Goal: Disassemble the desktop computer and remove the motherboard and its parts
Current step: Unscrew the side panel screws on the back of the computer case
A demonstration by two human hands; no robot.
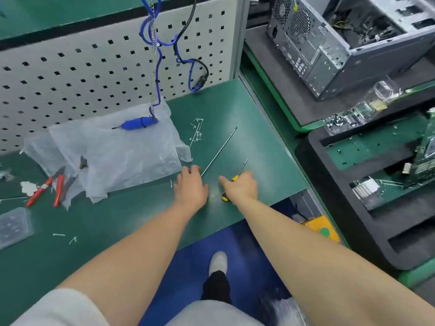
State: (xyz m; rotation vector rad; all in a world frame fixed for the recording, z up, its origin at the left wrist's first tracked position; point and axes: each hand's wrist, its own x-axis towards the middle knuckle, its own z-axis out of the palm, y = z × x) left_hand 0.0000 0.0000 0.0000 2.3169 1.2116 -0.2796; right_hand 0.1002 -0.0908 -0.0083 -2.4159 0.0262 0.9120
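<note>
Right grip (240, 188): fingers curled over the short screwdriver (235, 178) (yellow and black handle), shaft pointing away along the green surface (131, 220).
Left grip (190, 184): laid over the near end of the long thin driver (219, 152); impossible to tell whether closed round it or merely resting.
Step in hand: judged to be choosing a tool for the case screws.
Doing it well: lift one tool only, handle seated deep in the palm, tip kept clear of the other hand; match tip to screw head before turning.
Beside the hands: crumpled plastic sheet (117, 156), with a blue powered driver (138, 123) lying on it (tethered by a coiled cord).
Right, middle distance: black foam tray (348, 231) holding a finned metal block (367, 189) and a green board (426, 158) at the picture's edge (probably parts already out).
Desktop computer (329, 48): far right, well apart from both hands, on a separate dark mat. Grey steel tower, side open, loose cables inside, rear fan grilles facing this way; no motherboard made out within.
</note>
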